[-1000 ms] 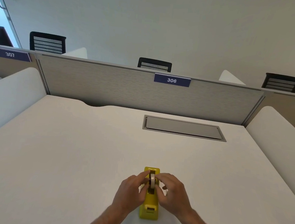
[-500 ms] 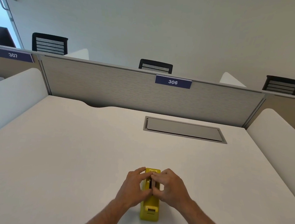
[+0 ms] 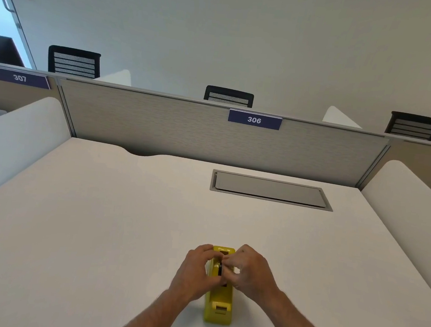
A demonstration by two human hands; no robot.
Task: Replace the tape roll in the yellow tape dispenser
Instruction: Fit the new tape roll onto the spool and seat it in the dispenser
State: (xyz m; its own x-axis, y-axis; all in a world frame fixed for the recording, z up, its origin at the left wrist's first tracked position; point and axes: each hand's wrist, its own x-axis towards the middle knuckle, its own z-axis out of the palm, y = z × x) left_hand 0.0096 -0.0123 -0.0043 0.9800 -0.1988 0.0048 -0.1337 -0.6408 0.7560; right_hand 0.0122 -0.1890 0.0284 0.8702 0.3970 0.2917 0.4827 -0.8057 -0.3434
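The yellow tape dispenser [image 3: 219, 304] stands on the white desk [image 3: 86, 230], its cutter end toward me. My left hand [image 3: 195, 272] presses against its left side and my right hand [image 3: 248, 270] against its right side, fingers curled over the middle slot. A dark piece of the tape roll [image 3: 219, 267] shows low in the slot between my fingertips, most of it hidden by them. Both hands pinch at that roll.
A grey cable hatch [image 3: 270, 190] is set flush in the desk at the back right. A grey partition [image 3: 186, 132] labelled 306 closes the far edge. White side panels [image 3: 411, 206] flank the desk on both sides.
The tape roll, held above the dispenser a second ago, has gone down into the slot. Both hands have closed in over the dispenser's middle.
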